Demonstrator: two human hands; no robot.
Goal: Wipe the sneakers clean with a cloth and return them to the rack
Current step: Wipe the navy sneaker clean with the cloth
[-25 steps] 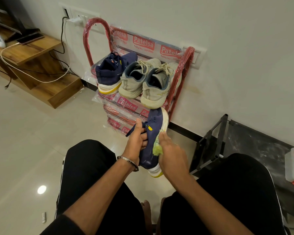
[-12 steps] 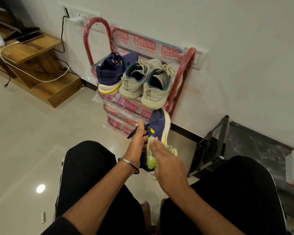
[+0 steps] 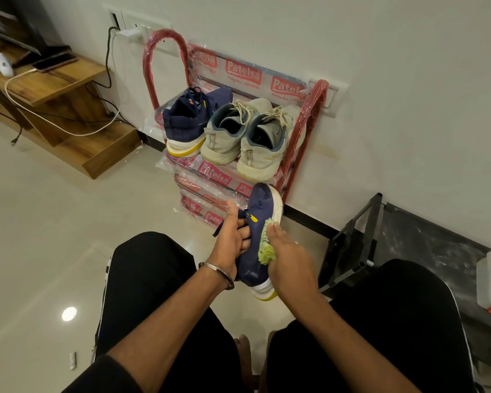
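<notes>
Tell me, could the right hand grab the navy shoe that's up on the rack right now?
Probably not yet. The right hand is pressing the green cloth on the held navy sneaker. The path to the navy shoe on the rack looks open otherwise.

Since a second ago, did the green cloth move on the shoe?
Yes. The green cloth slid down toward the heel, then back up toward the rack.

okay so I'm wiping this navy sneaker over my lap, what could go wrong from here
The left hand grips the navy sneaker by its upper only, so hard strokes of the green cloth might twist it loose. The top shelf of the rack looks full with three sneakers, so returning it could nudge the grey pair.
</notes>
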